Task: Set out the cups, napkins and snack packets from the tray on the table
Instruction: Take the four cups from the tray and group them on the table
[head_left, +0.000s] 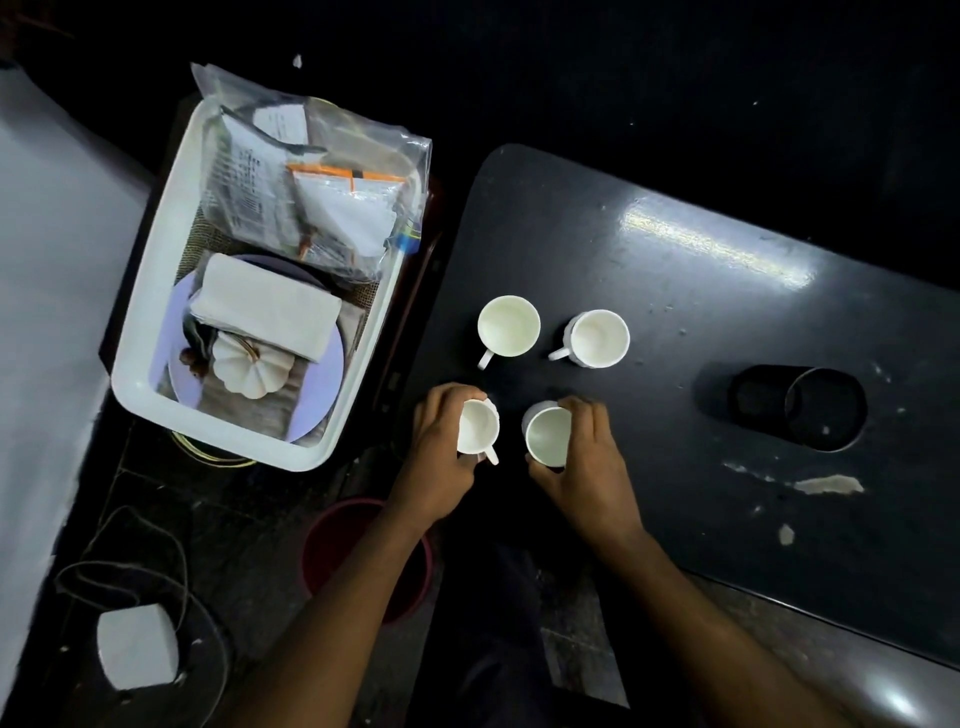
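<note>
Two white cups stand free on the dark table (675, 291): one (508, 326) at the back left, another (597, 339) to its right. My left hand (441, 441) grips a third white cup (478, 428) near the table's front left edge, handle pointing toward me. My right hand (582, 457) wraps a fourth cup (546, 435) just beside it. To the left, the white tray (130, 384) holds folded white napkins (265, 306) and clear snack packets (311, 192).
In the tray also lie a lilac plate (332, 358) and a small white pumpkin ornament (248, 370). A black cylindrical holder (800, 408) lies on its side at the table's right. A dark red bin (363, 556) and a white adapter with cable (136, 647) sit on the floor.
</note>
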